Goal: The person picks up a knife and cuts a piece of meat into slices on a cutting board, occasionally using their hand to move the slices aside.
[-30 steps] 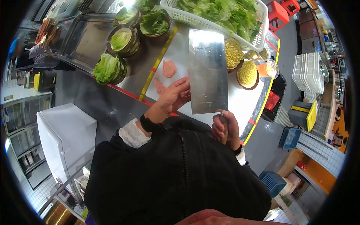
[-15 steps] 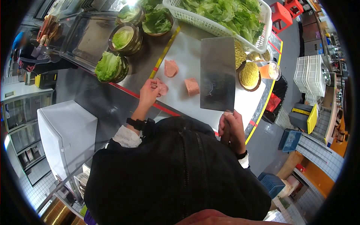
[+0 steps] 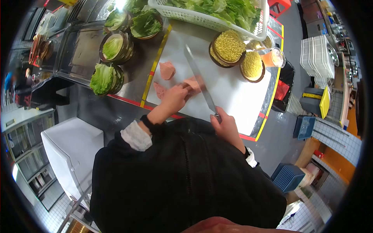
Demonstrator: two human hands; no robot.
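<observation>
My right hand [image 3: 225,123] grips the handle of a cleaver [image 3: 208,99], its broad blade now seen nearly edge-on. The blade stands over the right part of a pink block of luncheon meat [image 3: 192,82]. My left hand [image 3: 175,99] is closed on the left side of that block, fingertips close to the blade. Two more pieces lie to the left on the white cutting board [image 3: 244,105]: a thick chunk [image 3: 167,70] and a smaller piece [image 3: 159,90] partly hidden behind my left hand.
A white basket [image 3: 206,22] of lettuce stands at the far edge. Bowls of yellow noodles [image 3: 229,46] and a cup of orange liquid [image 3: 275,58] are at the right. Lettuce-topped bowls [image 3: 103,79] and a clear tray [image 3: 83,50] sit left. A person [image 3: 42,91] is far left.
The cleaver has swung from showing its flat side to edge-on and moved left over the block. My left hand has left the small piece and moved right onto the block.
</observation>
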